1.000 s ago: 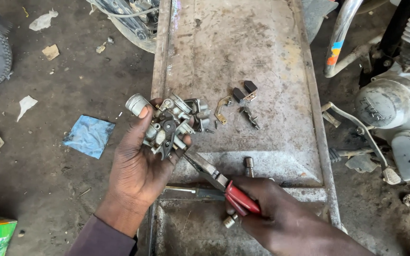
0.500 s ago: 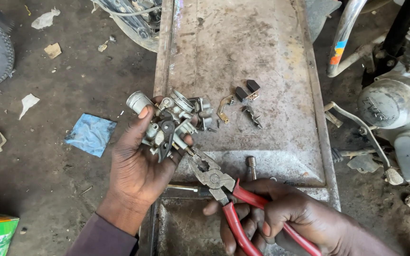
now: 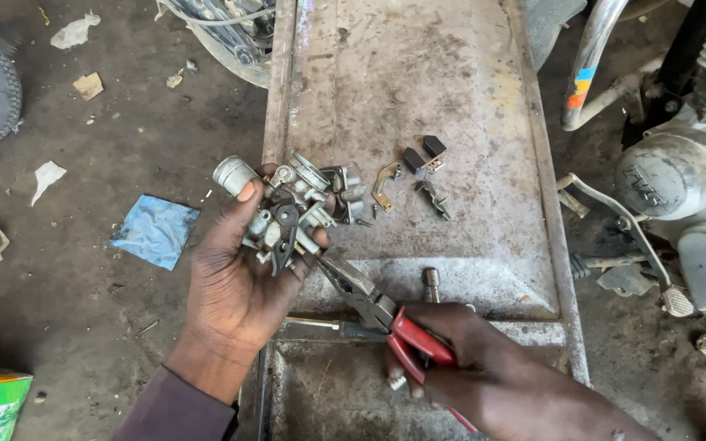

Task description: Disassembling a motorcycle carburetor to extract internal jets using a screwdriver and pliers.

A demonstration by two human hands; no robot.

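Over the near end of the rusty metal tray [image 3: 467, 98], your left hand [image 3: 234, 286] cradles a small carburetor [image 3: 288, 212], fingers curled under it and the thumb pressed on top near its round cap. It looks like cast metal: stiff, dense for its size, and probably greasy, so it could slip if you loosen that grip. Hold it by the solid body; the thin levers, screws and spouts sticking out look easier to bend or snag. Your right hand [image 3: 492, 376] is closed round the red handles of the long-nose pliers [image 3: 369, 302], whose tip reaches the underside of the carburetor; whether the tip bites on anything, you cannot tell. Small loose parts [image 3: 418, 167] lie further up the tray, well apart from your hands. A motorcycle engine [image 3: 680, 188] stands off to the right, a blue scrap [image 3: 155, 230] on the floor at left.
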